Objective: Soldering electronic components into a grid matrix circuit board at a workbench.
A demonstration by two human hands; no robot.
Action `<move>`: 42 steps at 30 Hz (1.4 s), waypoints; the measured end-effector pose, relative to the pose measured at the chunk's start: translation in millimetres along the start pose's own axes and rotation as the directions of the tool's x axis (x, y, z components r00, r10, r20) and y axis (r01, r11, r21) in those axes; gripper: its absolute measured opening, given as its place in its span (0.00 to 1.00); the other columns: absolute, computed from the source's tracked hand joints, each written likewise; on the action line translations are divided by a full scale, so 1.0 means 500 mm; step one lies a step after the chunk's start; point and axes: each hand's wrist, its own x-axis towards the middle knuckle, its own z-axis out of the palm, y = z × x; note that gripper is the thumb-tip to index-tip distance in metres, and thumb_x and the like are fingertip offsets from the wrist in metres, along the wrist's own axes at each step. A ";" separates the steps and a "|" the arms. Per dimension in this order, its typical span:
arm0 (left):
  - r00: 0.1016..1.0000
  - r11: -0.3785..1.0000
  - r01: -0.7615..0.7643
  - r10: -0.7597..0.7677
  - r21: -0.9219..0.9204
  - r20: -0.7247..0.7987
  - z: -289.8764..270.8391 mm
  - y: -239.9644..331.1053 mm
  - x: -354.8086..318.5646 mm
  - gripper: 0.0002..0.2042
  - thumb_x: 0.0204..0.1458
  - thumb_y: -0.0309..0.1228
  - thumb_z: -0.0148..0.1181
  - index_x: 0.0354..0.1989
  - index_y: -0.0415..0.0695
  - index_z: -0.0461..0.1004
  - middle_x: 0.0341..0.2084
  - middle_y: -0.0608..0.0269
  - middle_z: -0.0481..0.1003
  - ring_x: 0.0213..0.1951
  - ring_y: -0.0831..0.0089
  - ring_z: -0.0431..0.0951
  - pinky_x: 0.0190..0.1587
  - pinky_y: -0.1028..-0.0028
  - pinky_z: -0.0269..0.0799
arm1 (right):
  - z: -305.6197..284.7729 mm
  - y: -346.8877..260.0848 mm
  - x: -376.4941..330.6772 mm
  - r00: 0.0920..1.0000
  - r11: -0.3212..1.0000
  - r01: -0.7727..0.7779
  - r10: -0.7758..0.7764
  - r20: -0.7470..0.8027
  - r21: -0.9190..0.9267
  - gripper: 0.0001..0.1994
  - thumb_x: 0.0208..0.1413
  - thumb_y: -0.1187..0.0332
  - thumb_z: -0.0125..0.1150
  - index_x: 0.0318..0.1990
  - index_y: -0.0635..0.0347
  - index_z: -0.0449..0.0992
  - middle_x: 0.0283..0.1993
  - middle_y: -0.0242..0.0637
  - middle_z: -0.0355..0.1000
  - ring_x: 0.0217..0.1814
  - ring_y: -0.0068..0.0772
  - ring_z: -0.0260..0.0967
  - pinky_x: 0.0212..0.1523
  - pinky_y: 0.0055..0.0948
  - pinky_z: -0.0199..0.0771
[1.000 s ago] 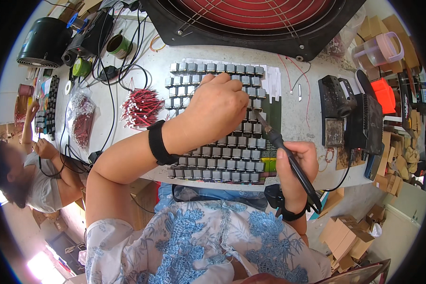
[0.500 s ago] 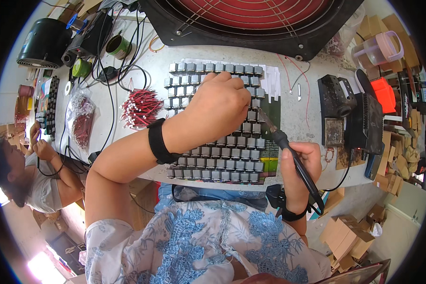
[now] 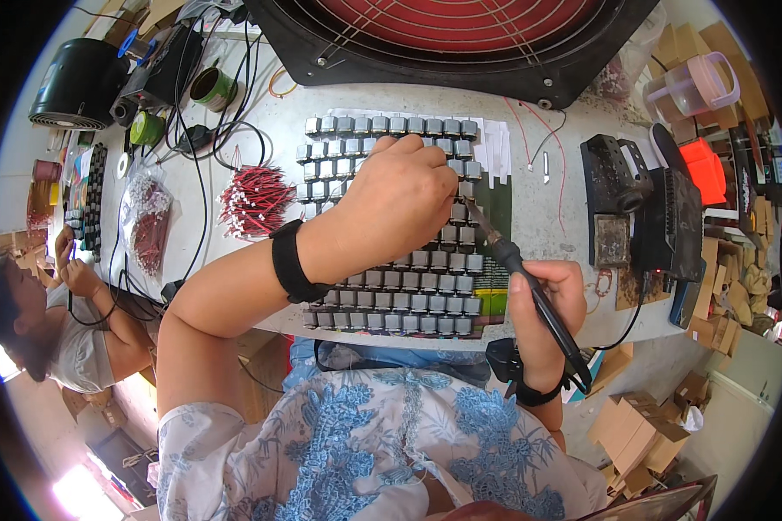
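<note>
Rows of small grey metal block-shaped parts [image 3: 391, 300] stand close together on a flat board with a green and dark printed surface [image 3: 497, 252]. My left hand [image 3: 404, 191] is bent over the middle rows, its fingers curled down and closed; what they pinch is hidden beneath the hand. In my right hand [image 3: 547, 304] is a soldering iron [image 3: 534, 291], gripped by its dark handle like a pen. Its tip points up and left, at the parts beside my left fingertips. Whether the tip touches one cannot be made out.
A large fan with a wire grille [image 3: 460, 39] stands at the far edge. Red wires with white plugs [image 3: 256, 201] and a plastic bag of them [image 3: 148, 217] lie left. A black soldering station [image 3: 669, 217] stands right. Another person [image 3: 69, 313] works far left.
The soldering iron's tip has moved slightly left and up, closer to my left fingers. My left hand stays closed in nearly the same place. The view has shifted a little.
</note>
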 end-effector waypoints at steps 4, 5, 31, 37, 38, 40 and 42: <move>1.000 1.000 0.003 -0.003 0.005 0.009 -0.002 -0.001 -0.001 0.03 0.42 0.27 0.63 0.26 0.44 0.77 0.25 0.64 0.71 0.33 0.62 0.71 0.38 0.64 0.66 | 0.000 -0.001 0.000 1.000 1.000 -0.003 0.003 0.012 0.006 0.10 0.50 0.75 0.65 0.39 0.63 0.72 0.32 0.35 0.73 0.30 0.18 0.70 0.31 0.19 0.71; 1.000 1.000 0.003 -0.003 0.005 0.009 -0.002 -0.001 -0.001 0.03 0.42 0.27 0.63 0.26 0.44 0.77 0.25 0.64 0.71 0.33 0.62 0.71 0.38 0.64 0.66 | 0.000 -0.004 0.001 1.000 1.000 -0.001 0.001 0.020 0.006 0.10 0.50 0.76 0.65 0.39 0.63 0.72 0.32 0.35 0.73 0.29 0.18 0.70 0.30 0.19 0.71; 0.996 0.999 -0.021 0.023 -0.025 0.081 0.013 0.009 0.019 0.03 0.43 0.26 0.62 0.28 0.43 0.76 0.26 0.60 0.74 0.34 0.60 0.74 0.40 0.63 0.70 | -0.015 0.000 -0.001 1.000 1.000 -0.009 0.009 -0.013 0.009 0.09 0.51 0.76 0.65 0.38 0.64 0.71 0.33 0.33 0.72 0.31 0.16 0.67 0.33 0.18 0.69; 0.997 0.999 -0.018 0.020 -0.031 0.068 0.019 0.005 0.015 0.03 0.44 0.26 0.62 0.28 0.43 0.76 0.26 0.60 0.73 0.33 0.59 0.74 0.39 0.63 0.70 | -0.017 0.011 0.000 1.000 1.000 0.007 -0.006 -0.020 0.013 0.10 0.51 0.77 0.65 0.40 0.64 0.71 0.35 0.34 0.71 0.31 0.17 0.67 0.34 0.18 0.68; 0.997 0.999 -0.023 0.025 -0.032 0.068 0.017 0.005 0.017 0.03 0.44 0.26 0.62 0.28 0.43 0.76 0.26 0.60 0.73 0.33 0.59 0.74 0.39 0.63 0.70 | -0.019 0.015 -0.001 0.997 0.998 0.044 -0.042 -0.059 0.040 0.10 0.51 0.77 0.64 0.40 0.64 0.71 0.35 0.34 0.71 0.31 0.17 0.67 0.35 0.17 0.68; 1.000 0.998 -0.013 0.012 -0.057 -0.010 0.002 0.004 0.018 0.04 0.44 0.23 0.61 0.29 0.41 0.75 0.26 0.58 0.73 0.32 0.57 0.73 0.38 0.63 0.69 | -0.020 0.010 -0.003 0.993 0.996 0.081 -0.077 -0.089 0.036 0.11 0.52 0.77 0.64 0.41 0.64 0.71 0.37 0.35 0.71 0.33 0.19 0.66 0.37 0.18 0.68; 0.999 0.995 -0.029 0.025 -0.094 -0.040 -0.028 0.012 0.019 0.05 0.44 0.22 0.61 0.30 0.41 0.74 0.26 0.57 0.72 0.32 0.56 0.73 0.37 0.62 0.69 | -0.024 0.000 -0.008 0.981 0.992 0.124 -0.120 -0.151 0.016 0.11 0.52 0.77 0.63 0.43 0.64 0.71 0.38 0.36 0.71 0.35 0.20 0.66 0.39 0.19 0.68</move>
